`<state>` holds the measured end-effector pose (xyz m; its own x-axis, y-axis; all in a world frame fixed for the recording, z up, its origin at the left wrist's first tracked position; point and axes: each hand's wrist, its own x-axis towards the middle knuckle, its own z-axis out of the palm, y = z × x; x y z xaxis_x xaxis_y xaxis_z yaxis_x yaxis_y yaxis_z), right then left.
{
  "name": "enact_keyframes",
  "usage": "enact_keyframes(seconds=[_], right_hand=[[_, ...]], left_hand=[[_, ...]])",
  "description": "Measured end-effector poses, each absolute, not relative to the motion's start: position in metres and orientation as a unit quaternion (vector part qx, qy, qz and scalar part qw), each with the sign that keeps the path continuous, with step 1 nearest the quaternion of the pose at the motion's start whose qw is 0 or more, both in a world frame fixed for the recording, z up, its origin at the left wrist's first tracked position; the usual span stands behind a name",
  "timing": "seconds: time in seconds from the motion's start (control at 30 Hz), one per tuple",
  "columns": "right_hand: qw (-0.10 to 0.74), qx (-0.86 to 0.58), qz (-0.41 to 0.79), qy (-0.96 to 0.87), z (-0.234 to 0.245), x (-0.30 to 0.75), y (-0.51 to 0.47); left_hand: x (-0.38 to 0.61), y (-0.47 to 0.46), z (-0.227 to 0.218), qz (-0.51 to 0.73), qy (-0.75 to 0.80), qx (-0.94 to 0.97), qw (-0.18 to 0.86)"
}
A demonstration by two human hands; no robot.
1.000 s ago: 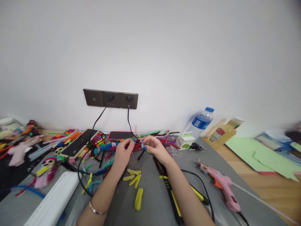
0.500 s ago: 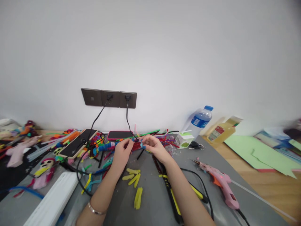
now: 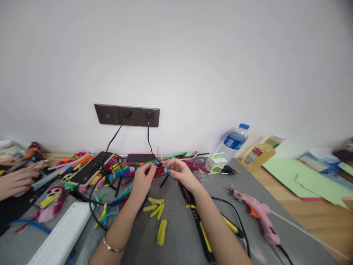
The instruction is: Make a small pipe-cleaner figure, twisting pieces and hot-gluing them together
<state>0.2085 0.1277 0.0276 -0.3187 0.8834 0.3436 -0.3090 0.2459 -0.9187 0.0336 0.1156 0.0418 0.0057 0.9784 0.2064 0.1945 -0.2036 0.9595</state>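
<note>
My left hand (image 3: 142, 180) and my right hand (image 3: 182, 173) meet over the far part of the grey mat, fingertips pinched close together. A small light-blue bit shows at the right fingertips, too small to name; whatever the left fingers pinch is hidden. Red and blue pipe cleaners lie just behind the fingers. Several short fuzzy yellow pieces (image 3: 161, 232) rest on the mat between my forearms. Beneath my right forearm lie pliers with black and yellow handles (image 3: 202, 233).
A pink glue gun (image 3: 261, 217) with its cord lies at right. A water bottle (image 3: 234, 141), yellow bottle (image 3: 260, 152) and small box (image 3: 216, 163) stand near the wall. At left are a phone (image 3: 92, 167), a white bar (image 3: 62, 235), a doll (image 3: 51, 202) and another person's hand (image 3: 19, 180).
Another person's hand has come in from the left edge, over the pale pink figure there. My own hands have hardly moved and keep their pinch.
</note>
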Motion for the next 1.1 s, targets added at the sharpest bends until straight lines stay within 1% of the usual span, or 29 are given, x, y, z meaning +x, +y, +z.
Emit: enact_keyframes(seconds=[0.77, 1.1], right_hand=[[0.528, -0.253, 0.553, -0.592, 0.0292, 0.2086, 0.1266], [0.529, -0.247, 0.553, -0.594, 0.0282, 0.2085, 0.1272]], left_hand=[[0.0326, 0.1159, 0.0417, 0.491, 0.492, 0.618, 0.367], [0.0322, 0.1176, 0.0378, 0.490, 0.491, 0.613, 0.378]])
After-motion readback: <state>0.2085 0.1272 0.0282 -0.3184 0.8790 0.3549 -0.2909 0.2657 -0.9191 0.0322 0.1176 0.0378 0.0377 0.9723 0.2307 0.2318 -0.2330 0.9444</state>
